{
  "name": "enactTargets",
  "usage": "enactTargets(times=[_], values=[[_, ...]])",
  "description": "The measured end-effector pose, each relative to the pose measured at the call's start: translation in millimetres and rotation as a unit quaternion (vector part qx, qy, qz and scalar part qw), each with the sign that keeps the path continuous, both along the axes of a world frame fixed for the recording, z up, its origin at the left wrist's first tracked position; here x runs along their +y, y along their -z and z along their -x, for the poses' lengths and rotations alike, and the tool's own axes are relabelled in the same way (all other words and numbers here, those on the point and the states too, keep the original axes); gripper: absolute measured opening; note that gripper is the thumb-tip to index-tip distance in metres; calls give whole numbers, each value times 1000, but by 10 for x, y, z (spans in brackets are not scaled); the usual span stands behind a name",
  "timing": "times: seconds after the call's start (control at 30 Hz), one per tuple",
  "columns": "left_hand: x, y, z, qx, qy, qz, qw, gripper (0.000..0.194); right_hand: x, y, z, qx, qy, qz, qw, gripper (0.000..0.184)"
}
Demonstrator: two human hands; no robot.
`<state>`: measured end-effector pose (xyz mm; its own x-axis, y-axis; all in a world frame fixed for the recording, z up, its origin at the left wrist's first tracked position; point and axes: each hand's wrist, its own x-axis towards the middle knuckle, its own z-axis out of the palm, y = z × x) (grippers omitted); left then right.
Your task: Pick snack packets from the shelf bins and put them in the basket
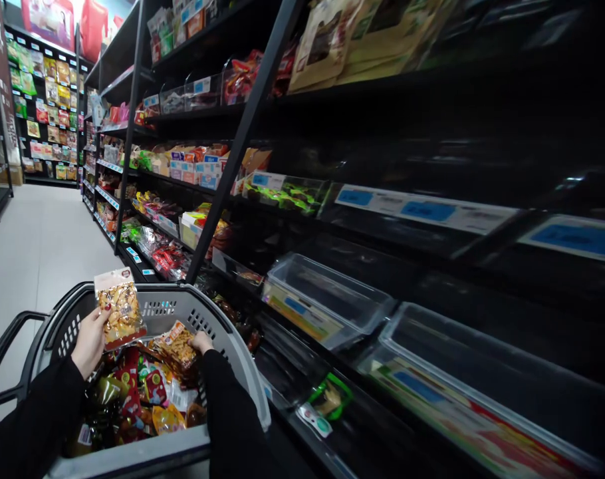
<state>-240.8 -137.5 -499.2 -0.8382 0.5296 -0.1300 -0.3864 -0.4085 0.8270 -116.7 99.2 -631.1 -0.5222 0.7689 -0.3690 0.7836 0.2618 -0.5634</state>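
Two snack packets (119, 307) gripped, one per hand (89, 339)

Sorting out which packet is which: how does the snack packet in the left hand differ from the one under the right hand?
The clear snack packet with a white top is held upright above the grey plastic basket by the left hand; the orange-labelled snack packet lies tilted on the heap inside, under the right hand. Both show golden-brown pieces.

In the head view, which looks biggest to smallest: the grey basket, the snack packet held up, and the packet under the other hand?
1. Grey basket
2. Snack packet in the left hand
3. Packet under the right hand, partly hidden, so unsure
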Motion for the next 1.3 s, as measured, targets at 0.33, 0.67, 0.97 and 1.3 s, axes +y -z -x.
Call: enactTargets(times=[0.33, 0.67, 0.97, 1.3], values=[[30, 9, -23, 16, 17, -3, 1000, 28, -323, -502, 554, 110, -92, -18, 989, 30], [30, 27, -24, 54, 44, 2, 998, 32, -789, -1091, 409, 420, -227, 57, 877, 28], [37, 11, -25, 58, 20, 41, 997, 31, -1065, -1361, 256, 432, -150, -232, 858, 20], [20, -61, -63, 69, 22, 8, 997, 37, -1756, -1265, 383, 361, -333, -477, 729, 16]])
